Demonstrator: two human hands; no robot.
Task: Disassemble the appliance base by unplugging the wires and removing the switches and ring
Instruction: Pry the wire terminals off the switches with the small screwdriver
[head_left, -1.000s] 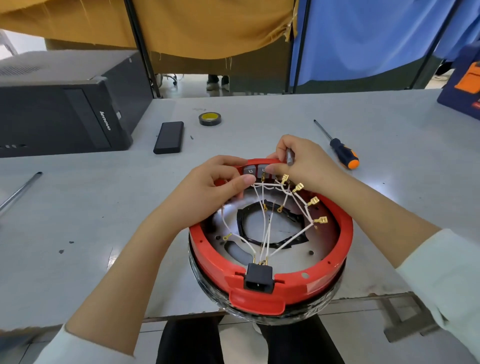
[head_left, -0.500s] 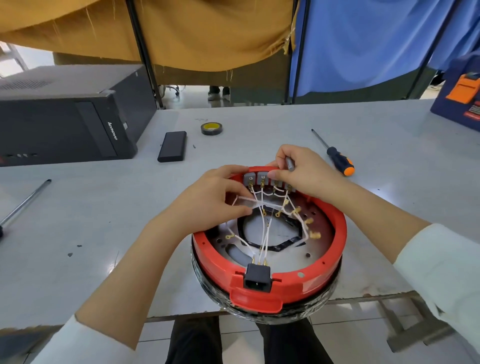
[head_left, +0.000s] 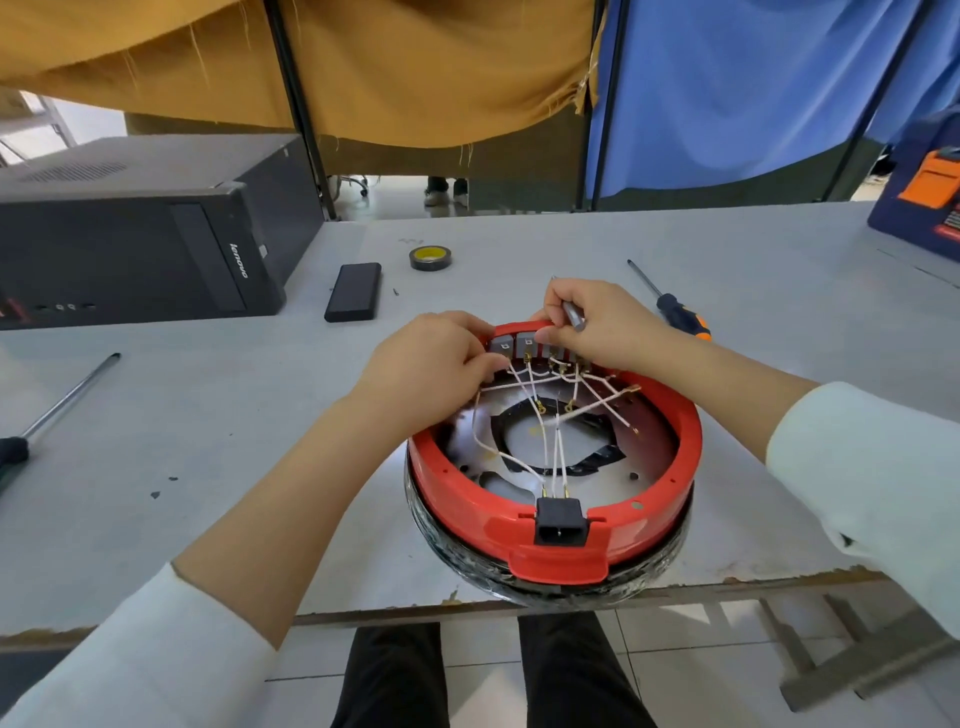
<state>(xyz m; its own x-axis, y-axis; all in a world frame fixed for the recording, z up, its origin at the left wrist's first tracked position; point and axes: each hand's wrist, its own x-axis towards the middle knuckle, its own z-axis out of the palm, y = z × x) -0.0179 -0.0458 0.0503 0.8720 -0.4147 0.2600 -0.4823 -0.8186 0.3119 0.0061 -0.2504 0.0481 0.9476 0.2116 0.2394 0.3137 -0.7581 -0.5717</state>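
The round appliance base (head_left: 670, 488) with a red ring sits upside down at the table's near edge. Grey switches (head_left: 524, 344) line its far inner wall. White wires (head_left: 558, 415) with brass terminals cross the inside and run to a black power socket (head_left: 561, 521) at the front. My left hand (head_left: 431, 364) has curled fingers pinching a wire at the leftmost switches. My right hand (head_left: 602, 325) holds a small metal tool (head_left: 572, 314) and presses fingertips on the switches at the far rim.
An orange-handled screwdriver (head_left: 675, 312) lies behind my right hand. A black tape roll (head_left: 430, 257) and a black power bank (head_left: 354, 291) lie further back. A black computer case (head_left: 135, 239) stands at far left, with a long screwdriver (head_left: 62, 402) before it. A blue box (head_left: 919, 208) is far right.
The loose terminal wires have dropped from my right hand into the base. My left hand has moved up to the leftmost switches. The camera has tilted slightly.
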